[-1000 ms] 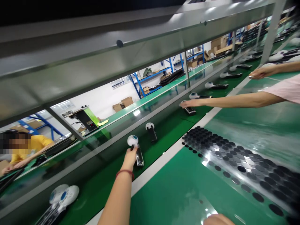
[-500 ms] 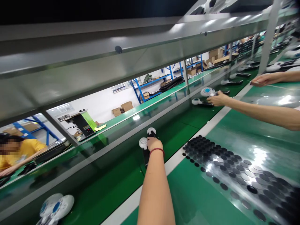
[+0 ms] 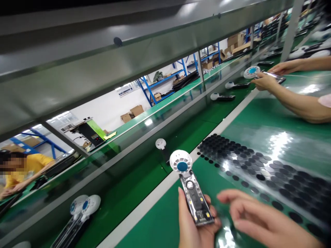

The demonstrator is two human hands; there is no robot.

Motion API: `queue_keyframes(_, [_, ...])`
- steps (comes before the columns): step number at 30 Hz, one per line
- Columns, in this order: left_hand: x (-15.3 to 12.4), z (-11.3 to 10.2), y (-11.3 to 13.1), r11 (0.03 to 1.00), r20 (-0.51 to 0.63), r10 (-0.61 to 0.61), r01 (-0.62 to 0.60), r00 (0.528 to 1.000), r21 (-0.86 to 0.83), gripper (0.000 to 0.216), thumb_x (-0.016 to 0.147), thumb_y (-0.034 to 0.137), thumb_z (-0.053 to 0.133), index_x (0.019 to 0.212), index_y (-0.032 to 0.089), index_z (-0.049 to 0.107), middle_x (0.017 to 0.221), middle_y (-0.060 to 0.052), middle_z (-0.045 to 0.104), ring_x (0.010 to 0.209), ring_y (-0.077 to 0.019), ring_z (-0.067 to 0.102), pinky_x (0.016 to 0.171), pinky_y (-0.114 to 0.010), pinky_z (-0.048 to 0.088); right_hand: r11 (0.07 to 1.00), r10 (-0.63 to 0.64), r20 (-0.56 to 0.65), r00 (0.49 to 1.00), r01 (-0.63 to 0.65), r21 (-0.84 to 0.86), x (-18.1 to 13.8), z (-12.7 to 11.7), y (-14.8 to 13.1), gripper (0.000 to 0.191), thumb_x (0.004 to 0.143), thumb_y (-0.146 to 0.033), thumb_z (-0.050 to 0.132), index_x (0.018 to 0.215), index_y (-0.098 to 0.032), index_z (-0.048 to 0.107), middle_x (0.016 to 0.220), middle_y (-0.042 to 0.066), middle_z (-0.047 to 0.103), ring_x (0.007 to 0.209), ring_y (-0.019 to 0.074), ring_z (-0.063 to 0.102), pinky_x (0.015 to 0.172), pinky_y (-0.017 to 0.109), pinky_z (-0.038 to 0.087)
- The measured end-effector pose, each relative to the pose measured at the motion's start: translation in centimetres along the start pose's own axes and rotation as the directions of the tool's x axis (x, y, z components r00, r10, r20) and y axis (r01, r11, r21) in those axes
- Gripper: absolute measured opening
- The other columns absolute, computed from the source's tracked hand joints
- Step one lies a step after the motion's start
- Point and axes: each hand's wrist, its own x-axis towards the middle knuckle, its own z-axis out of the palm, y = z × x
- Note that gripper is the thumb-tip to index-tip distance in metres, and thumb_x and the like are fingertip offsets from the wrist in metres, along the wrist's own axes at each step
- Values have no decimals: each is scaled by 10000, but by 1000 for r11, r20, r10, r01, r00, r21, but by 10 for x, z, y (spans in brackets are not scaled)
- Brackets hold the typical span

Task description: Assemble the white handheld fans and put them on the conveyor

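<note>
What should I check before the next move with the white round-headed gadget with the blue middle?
1. White round-headed gadget with blue middle and slim dark handle held in left hand: ok.
2. Handle side with small yellow squares showing: ok.
3. Right hand free: ok, nothing seen in it.
4. Flat round black discs near right hand: ok.
5. Co-worker's hands apart from these: ok.
6. Gadget switched off: cannot tell.

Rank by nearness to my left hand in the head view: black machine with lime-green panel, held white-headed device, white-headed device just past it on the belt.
1. Held white-headed device: in the left hand itself.
2. Other white-headed device: ahead and leftward, on the green belt.
3. Black machine: farther left, beyond the belt.
</note>
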Motion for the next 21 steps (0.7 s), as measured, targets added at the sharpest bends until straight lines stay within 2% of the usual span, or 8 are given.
queue_keyframes(3, [-1, -10, -16, 1000, -62, -12, 13, 998, 9, 649, 811, 609, 330, 612, 61, 616, 530, -44, 558, 390, -84, 493, 374, -185, 326, 997, 71, -34, 997, -70, 33, 16, 0, -26, 159, 774, -322, 512, 652, -223, 531, 1262, 4, 440, 1187, 238, 395, 926, 294, 382])
queue_keyframes(5, [0, -13, -24, 997, -89, 64, -61, 994, 36, 615, 819, 587, 341, 615, 80, 623, 545, -49, 581, 379, -94, 498, 362, -192, 320, 999, 40, -26, 999, -41, -22, 26, 3, -40, 134, 779, -278, 488, 661, -221, 511, 1131, 15, 494, 1051, 219, 483, 857, 304, 407])
queue_keyframes(7, [2, -14, -30, 989, -88, 138, -132, 987, 68, 568, 828, 555, 353, 634, 98, 628, 544, -50, 593, 366, -107, 499, 352, -205, 325, 998, 19, -31, 999, -21, -58, 35, 5, -46, 112, 784, -248, 475, 678, -221, 502, 894, 3, 532, 854, 186, 531, 753, 300, 422])
queue_keyframes(9, [2, -15, -32, 983, -78, 172, -166, 982, 81, 539, 831, 539, 361, 629, 114, 623, 525, -47, 593, 352, -117, 499, 344, -214, 334, 999, 40, -26, 999, -40, 2, 41, 7, -46, 100, 795, -251, 480, 706, -216, 509, 761, -17, 524, 761, 165, 526, 714, 295, 418])
queue_keyframes(14, [3, -17, -33, 986, -49, 160, -158, 986, 42, 551, 790, 574, 419, 582, 103, 615, 515, -39, 577, 335, -86, 475, 331, -190, 340, 935, 61, 13, 998, -61, 349, 51, 4, -32, 145, 793, -307, 554, 728, -182, 518, 818, 3, 587, 861, 169, 557, 858, 324, 432])
queue_keyframes(16, [4, -18, -34, 985, -43, 164, -161, 986, 53, 553, 785, 580, 422, 577, 102, 607, 519, -43, 580, 332, -87, 475, 328, -192, 342, 935, 66, 4, 998, -63, 349, 50, 3, -30, 147, 795, -310, 563, 738, -179, 529, 822, 7, 598, 865, 172, 565, 865, 330, 434])
queue_keyframes(18, [5, -19, -35, 982, -48, 180, -176, 983, 66, 529, 789, 577, 416, 619, 112, 601, 518, -43, 585, 336, -98, 486, 328, -196, 341, 958, 63, 22, 998, -67, 278, 44, 3, -34, 118, 802, -283, 553, 744, -182, 540, 779, -2, 606, 826, 170, 574, 820, 324, 444])
queue_keyframes(21, [4, -19, -37, 975, -65, 189, -179, 980, 134, 480, 764, 590, 456, 779, 129, 587, 506, -39, 593, 332, -124, 500, 331, -214, 351, 958, 52, 124, 991, -85, 273, 36, 6, -44, 71, 814, -236, 535, 764, -190, 555, 868, 11, 649, 860, 176, 593, 801, 324, 448])
